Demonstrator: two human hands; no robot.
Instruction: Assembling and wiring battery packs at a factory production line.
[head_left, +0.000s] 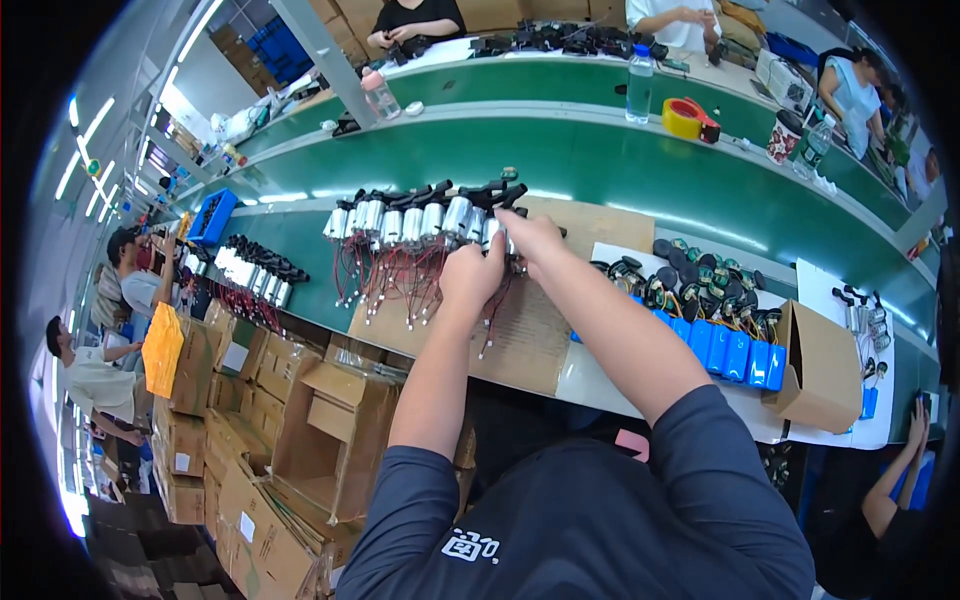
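My left hand (472, 275) and my right hand (530, 242) meet at the right end of a row of silver cylindrical motors (412, 224). The fingers of both are closed around a silver motor (491, 231), mostly covered by them. Black plastic parts stick out from the far ends of the row. Thin red and dark wires (400, 280) with small white plugs trail from the near ends. Beneath lies a flat cardboard sheet (540, 345) on the green table.
Blue battery packs (735, 352) and round black parts (690, 270) lie to the right, beside an open cardboard box (822, 362). More motors (255, 272) and a blue bin (212, 217) are left. Cartons (260, 480) stack below. Other people work across and alongside.
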